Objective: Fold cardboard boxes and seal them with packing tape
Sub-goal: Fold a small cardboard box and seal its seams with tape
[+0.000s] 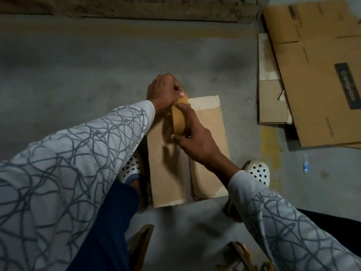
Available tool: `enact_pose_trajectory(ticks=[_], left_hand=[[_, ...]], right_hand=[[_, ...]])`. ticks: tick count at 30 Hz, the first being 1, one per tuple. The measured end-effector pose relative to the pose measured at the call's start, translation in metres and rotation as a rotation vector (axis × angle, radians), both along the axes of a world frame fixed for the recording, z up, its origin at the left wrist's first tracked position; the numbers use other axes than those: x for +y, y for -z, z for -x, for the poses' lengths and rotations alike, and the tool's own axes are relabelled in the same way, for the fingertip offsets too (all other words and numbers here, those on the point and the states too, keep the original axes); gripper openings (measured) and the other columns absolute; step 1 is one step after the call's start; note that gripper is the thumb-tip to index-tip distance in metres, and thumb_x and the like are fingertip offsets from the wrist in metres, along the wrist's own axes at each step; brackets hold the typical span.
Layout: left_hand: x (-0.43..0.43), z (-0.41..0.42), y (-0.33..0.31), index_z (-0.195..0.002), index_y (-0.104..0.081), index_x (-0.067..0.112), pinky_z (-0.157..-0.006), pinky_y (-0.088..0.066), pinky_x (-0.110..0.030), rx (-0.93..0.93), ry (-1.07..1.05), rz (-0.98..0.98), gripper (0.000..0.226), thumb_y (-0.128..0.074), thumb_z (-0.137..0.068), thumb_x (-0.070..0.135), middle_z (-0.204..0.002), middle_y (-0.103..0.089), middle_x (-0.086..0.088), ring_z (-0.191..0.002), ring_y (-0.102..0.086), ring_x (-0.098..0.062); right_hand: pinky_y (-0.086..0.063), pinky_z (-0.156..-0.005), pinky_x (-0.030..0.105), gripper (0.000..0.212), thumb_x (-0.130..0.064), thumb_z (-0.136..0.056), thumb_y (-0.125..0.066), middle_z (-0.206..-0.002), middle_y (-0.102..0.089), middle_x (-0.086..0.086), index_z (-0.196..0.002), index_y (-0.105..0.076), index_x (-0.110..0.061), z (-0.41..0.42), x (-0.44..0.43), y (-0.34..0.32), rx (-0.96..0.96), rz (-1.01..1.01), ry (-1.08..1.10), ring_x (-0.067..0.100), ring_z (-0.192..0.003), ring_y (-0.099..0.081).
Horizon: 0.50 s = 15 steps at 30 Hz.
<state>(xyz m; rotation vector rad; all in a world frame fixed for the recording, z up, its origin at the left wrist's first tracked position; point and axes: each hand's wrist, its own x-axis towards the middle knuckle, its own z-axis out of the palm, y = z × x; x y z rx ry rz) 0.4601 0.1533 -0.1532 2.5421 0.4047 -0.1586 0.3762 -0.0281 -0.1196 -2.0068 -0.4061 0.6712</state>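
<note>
Pinching the brown tape end (184,98) over the far edge of the closed cardboard box (209,126) with curled left hand (163,90). Gripping the packing tape roll (178,120) in right hand (197,139), near the centre seam. Standing on concrete floor (78,75) between white clogs (257,171); open floor left and beyond, flattened cartons (316,90) apart at right.

This looks like a storeroom or warehouse packing corner: a bare grey concrete floor (78,75), dimly lit, with a worn yellow painted stripe (270,151) on it. Flattened cardboard cartons (316,90) lie stacked on the floor to one side, one bearing a printed brand label, and rough wooden slats (156,8) — pallet-like — run along the far edge.
</note>
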Motion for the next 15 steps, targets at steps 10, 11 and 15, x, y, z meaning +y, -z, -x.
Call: enact_pose_trajectory(ticks=[10, 11, 15], left_hand=[[0.013, -0.006, 0.011, -0.092, -0.083, 0.021, -0.092, -0.057, -0.037, 0.113, 0.004, 0.179, 0.017, -0.086, -0.076, 0.026, -0.089, -0.078, 0.004, -0.091, -0.072, -0.011], [0.015, -0.006, 0.011, -0.093, -0.083, 0.023, -0.092, -0.057, -0.036, 0.121, -0.002, 0.180, 0.020, -0.087, -0.074, 0.030, -0.091, -0.078, 0.005, -0.092, -0.072, -0.011], [0.018, -0.005, 0.013, -0.085, -0.082, 0.028, -0.089, -0.058, -0.036, 0.079, -0.052, 0.076, 0.021, -0.088, -0.066, 0.034, -0.091, -0.078, 0.008, -0.091, -0.072, -0.015]], right_hand=[[-0.050, -0.101, 0.043, 0.089, -0.015, -0.092, -0.070, -0.155, -0.042, 0.005, -0.159, -0.016, -0.033, -0.001, 0.001, 0.001, -0.002, -0.036, -0.010, 0.030, -0.121, -0.056], [-0.050, -0.100, 0.042, 0.089, -0.014, -0.093, -0.069, -0.155, -0.041, 0.006, -0.160, -0.014, -0.033, -0.001, 0.001, 0.001, -0.003, -0.031, -0.018, 0.031, -0.122, -0.056], [-0.044, -0.093, 0.031, 0.090, -0.012, -0.093, -0.067, -0.158, -0.036, 0.004, -0.161, -0.010, -0.030, -0.001, 0.001, 0.002, -0.014, -0.008, -0.043, 0.031, -0.124, -0.055]])
